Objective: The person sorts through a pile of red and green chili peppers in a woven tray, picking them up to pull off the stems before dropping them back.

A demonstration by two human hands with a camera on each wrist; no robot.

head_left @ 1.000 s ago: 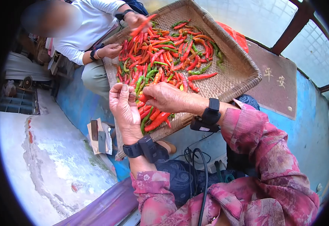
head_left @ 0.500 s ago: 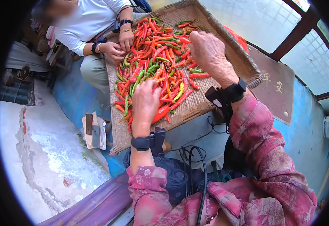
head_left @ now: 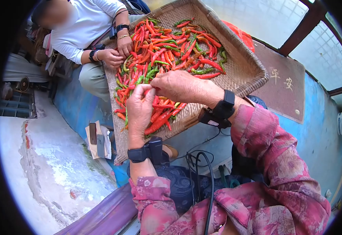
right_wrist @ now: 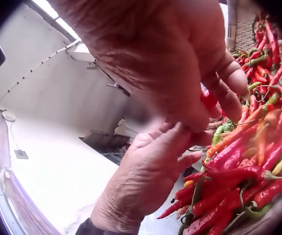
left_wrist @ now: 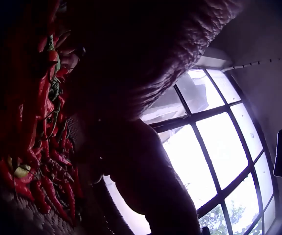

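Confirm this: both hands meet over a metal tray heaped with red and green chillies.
Not metal: the head view shows a woven basketwork tray. The left hand and right hand do meet over it, above red and green chillies.

The right hand (head_left: 179, 87) is covering most of the chili (right_wrist: 208, 99) it seems to be pinching — only a red sliver is showing. The left hand (head_left: 139, 110) is dissolving into shadow in its wrist view — fingers unreadable.
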